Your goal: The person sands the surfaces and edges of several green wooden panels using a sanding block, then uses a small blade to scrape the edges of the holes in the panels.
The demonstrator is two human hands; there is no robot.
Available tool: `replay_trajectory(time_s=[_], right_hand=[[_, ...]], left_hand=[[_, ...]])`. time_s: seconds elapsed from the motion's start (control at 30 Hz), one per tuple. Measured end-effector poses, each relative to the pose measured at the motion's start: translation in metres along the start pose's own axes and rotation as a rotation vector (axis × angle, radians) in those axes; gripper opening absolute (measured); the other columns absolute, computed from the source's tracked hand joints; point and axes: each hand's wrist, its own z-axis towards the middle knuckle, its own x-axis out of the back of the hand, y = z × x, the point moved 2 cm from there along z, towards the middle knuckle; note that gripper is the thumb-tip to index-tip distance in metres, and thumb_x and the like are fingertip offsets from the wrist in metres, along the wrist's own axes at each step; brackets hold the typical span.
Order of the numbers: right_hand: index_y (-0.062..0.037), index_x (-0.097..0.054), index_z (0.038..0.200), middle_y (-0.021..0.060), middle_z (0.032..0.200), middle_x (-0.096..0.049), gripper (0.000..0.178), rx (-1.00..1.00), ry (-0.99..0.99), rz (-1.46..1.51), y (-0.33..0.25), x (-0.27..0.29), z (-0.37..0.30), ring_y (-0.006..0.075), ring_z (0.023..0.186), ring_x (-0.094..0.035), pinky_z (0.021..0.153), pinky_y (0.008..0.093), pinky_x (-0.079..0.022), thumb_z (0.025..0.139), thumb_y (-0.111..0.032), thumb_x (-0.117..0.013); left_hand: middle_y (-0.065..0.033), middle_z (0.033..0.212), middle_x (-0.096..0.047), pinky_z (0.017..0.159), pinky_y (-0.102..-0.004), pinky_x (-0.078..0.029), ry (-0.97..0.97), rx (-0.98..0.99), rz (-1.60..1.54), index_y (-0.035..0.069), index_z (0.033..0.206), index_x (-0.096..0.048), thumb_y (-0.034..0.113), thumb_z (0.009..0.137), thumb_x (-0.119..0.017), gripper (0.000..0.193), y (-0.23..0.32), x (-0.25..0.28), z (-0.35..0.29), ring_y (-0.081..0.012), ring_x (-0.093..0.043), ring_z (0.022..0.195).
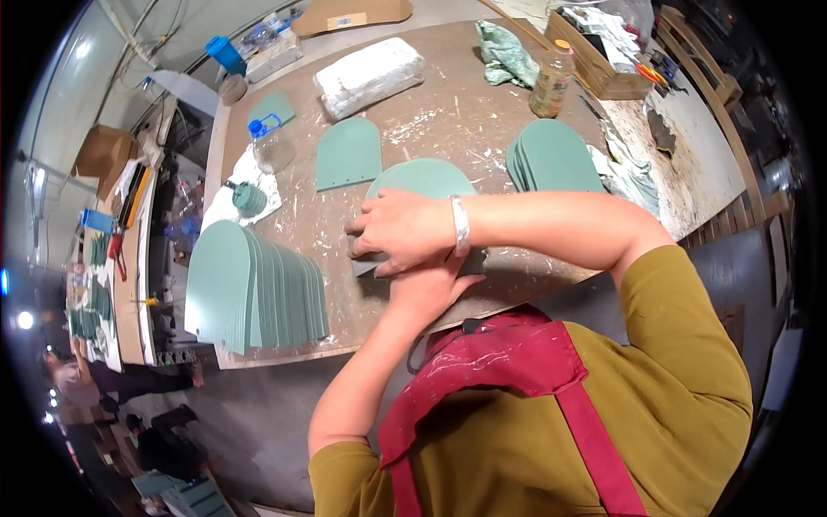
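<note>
Both my hands are together over a pale green arched panel (426, 177) near the table's front edge. My right hand (398, 226), with a white band at its wrist, lies across the panel's lower part. Its fingers bend down over a dark grey edge or pad that I cannot make out. Below it, my left hand (424, 291) reaches up under the right wrist, thumb pointing right; its other fingers are hidden. Just beyond stands another arched panel (349, 153), lying flat. A long row of similar panels (258, 289) leans at the left, and a smaller stack (556, 159) lies at the right.
A white wrapped block (370, 76), a bottle with an orange cap (551, 82) and a crumpled cloth (506, 53) occupy the far side. A clear jug (272, 151) and small green container (248, 198) stand left. A wooden box (603, 65) is far right. Other people are at lower left.
</note>
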Motion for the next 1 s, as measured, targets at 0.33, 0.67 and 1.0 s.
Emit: replay_trajectory(time_s=[0.33,0.67,1.0], right_hand=[[-0.0143,-0.069,0.11,0.0118,0.116,-0.064,0.036,0.337,0.084,0.066,-0.017,-0.006,-0.005,0.0333,0.1,-0.063,0.085,0.0474,-0.05,0.078,-0.032,-0.069],[-0.0175,-0.068,0.117,0.0131,0.128,-0.058,0.036,-0.187,0.082,-0.023,0.015,-0.004,-0.008,0.0317,0.118,-0.056,0.097,0.0465,-0.045,0.086,-0.035,-0.063],[-0.0091,-0.073,0.099,0.0209,0.094,-0.069,0.037,-0.551,0.046,0.05,0.059,0.014,-0.003,0.0365,0.093,-0.068,0.084,0.0462,-0.053,0.084,-0.04,-0.06]], left_hand=[[-0.0084,0.145,-0.048,0.108,-0.0487,-0.035,0.085,-0.026,-0.012,0.013,0.142,-0.049,0.042,0.085,-0.065,0.066,0.011,-0.011,-0.005,-0.0318,-0.045,0.132],[-0.0076,0.147,-0.046,0.111,-0.0504,-0.03,0.019,0.007,0.008,0.015,0.144,-0.046,0.043,0.085,-0.065,0.068,0.015,-0.004,0.002,-0.0304,-0.039,0.138],[-0.0039,0.149,-0.046,0.11,-0.051,-0.03,0.01,0.009,0.053,0.012,0.142,-0.048,0.039,0.084,-0.068,0.066,0.02,0.003,0.005,-0.0315,-0.042,0.135]])
